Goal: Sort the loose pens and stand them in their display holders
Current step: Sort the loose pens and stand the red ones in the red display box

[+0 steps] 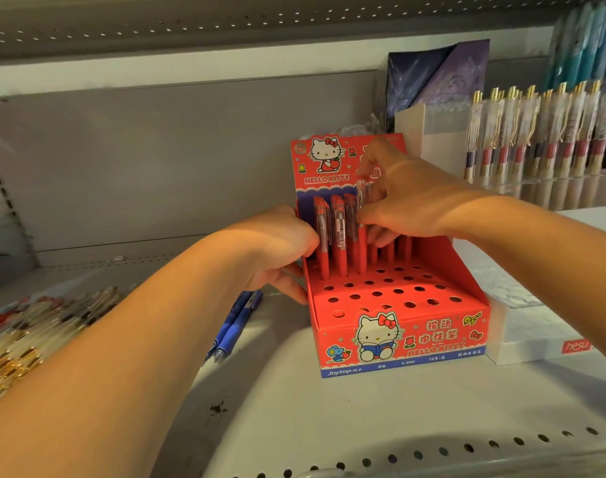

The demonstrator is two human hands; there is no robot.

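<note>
**Our two hands at the red display holder [398, 343]**

Nearest us, our left hand [277, 250] grips the holder's left wall at frame centre. Our right hand [408, 205], just up and right of it, pinches a red pen [362, 253] standing upright in the back row beside other red pens [339, 243]. On the shelf [363, 408] left of the holder lie blue pens [236, 322]; loose pens [36, 326] pile at lower left.

This is looking like a stationery shop; perforated metal shelving [363, 426] is carrying the goods; a printed red display box [398, 343] is standing on it; rows of gold-clipped pens [550, 132] are filling a clear holder [570, 191]; loose pens [36, 326] are lying in a heap at the left.
</note>
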